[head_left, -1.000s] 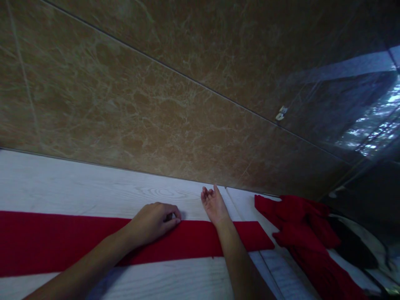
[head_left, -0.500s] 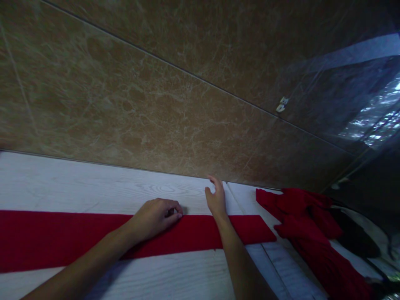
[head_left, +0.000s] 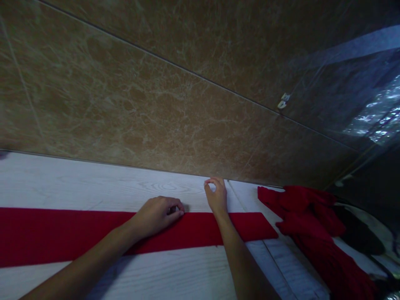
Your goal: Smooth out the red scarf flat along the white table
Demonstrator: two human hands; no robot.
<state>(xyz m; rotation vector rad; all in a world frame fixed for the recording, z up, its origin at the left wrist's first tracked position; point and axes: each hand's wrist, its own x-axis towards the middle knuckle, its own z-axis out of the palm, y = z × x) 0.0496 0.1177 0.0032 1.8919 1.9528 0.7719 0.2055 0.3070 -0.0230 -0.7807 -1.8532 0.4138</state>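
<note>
A long red cloth strip (head_left: pixel 62 233) lies flat across a white wood-grain table (head_left: pixel 93 187). My left hand (head_left: pixel 156 214) rests on the strip's far edge with its fingers curled and thumb and fingertips pinched on that edge. My right hand (head_left: pixel 215 196) hovers just past the strip near the wall, thumb and forefinger closed in a small ring; whatever they pinch is too small to make out.
A brown marble wall (head_left: pixel 187 91) rises straight behind the table. A crumpled heap of red cloth (head_left: pixel 306 225) lies to the right, with dark fabric (head_left: pixel 359 233) behind it. A small white clip (head_left: pixel 283 101) sits on the wall seam. Shiny plastic sheeting (head_left: pixel 375 112) hangs at far right.
My right hand lifted off the strip, moved toward the wall, and its spread fingers closed into a pinch. My left hand stayed put on the strip's edge.
</note>
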